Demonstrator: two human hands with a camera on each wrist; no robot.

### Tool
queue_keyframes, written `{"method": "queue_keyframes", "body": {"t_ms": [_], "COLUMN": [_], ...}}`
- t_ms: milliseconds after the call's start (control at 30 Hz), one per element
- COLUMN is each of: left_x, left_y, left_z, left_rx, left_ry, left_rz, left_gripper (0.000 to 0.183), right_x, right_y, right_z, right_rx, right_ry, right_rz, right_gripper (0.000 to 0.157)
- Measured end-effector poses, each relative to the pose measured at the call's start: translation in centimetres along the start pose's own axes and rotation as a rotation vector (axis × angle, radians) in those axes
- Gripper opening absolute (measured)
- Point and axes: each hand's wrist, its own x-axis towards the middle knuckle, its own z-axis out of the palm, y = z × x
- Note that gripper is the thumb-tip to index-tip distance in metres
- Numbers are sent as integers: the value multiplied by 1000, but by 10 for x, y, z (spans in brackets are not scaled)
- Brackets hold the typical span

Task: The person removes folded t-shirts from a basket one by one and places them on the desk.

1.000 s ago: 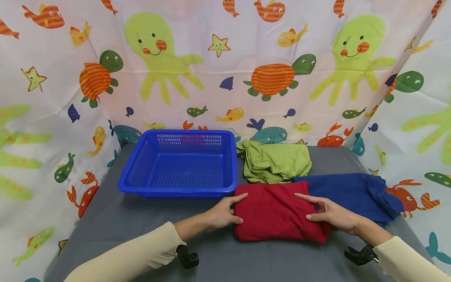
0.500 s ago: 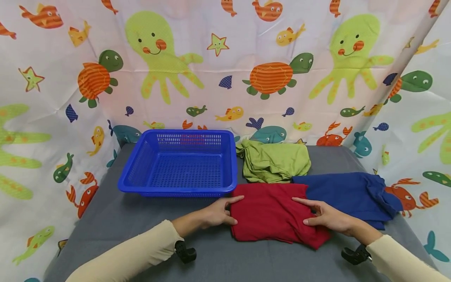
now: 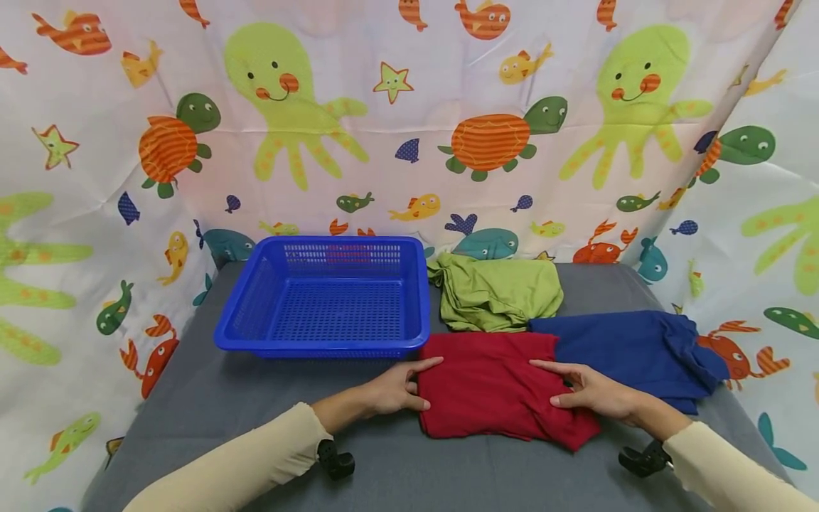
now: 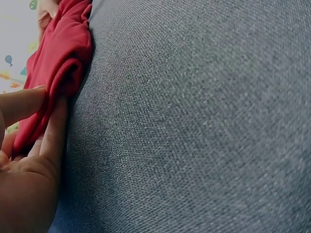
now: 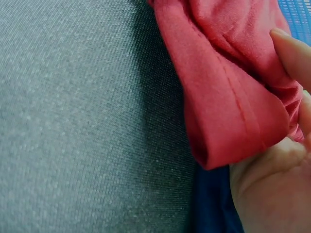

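A folded red cloth (image 3: 489, 387) lies on the grey table in front of the basket. My left hand (image 3: 392, 387) pinches its left edge; in the left wrist view a digit lies on top of the folds (image 4: 65, 46) and other fingers reach underneath. On the right side my right hand (image 3: 598, 391) grips the cloth, its index finger stretched over the top. Seen from the right wrist, a stitched hem runs along the loose right corner (image 5: 228, 111), which droops beside the palm. Parts of the fingers beneath the cloth are hidden.
A blue perforated basket (image 3: 342, 345) stands behind and left of the red cloth. Behind it lies a crumpled green cloth (image 3: 502, 291). A folded blue cloth (image 3: 630, 352) lies at the right, partly behind the right hand. A printed curtain (image 3: 397, 171) surrounds the grey table (image 3: 269, 405).
Both hands and the red cloth have shifted slightly left. The cloth's right front corner now hangs a little nearer the front, and more of the blue cloth's lower edge shows.
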Motion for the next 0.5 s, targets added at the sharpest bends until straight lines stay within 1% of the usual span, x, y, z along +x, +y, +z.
{"method": "queue_keyframes", "body": {"t_ms": [100,267,400,500], "left_x": [-2,-7,-9,-11], "left_y": [2,5,9,12], "left_z": [-1,-2,-1,-2], "left_rx": [-7,-21,-48,-64], "left_ry": [7,12,-3,-10], "left_rz": [-6,-38,-51,-51], "left_gripper": [86,85,84,85], "right_x": [1,0,-3,-6], "right_y": [-2,-9,-18,-27], "right_z": [0,1,2,2], "right_rx": [5,15,-9,-19], "right_ry": [-6,-12,-4,-13], "right_rz": [15,43,93,125], "right_gripper": [68,67,65,65]}}
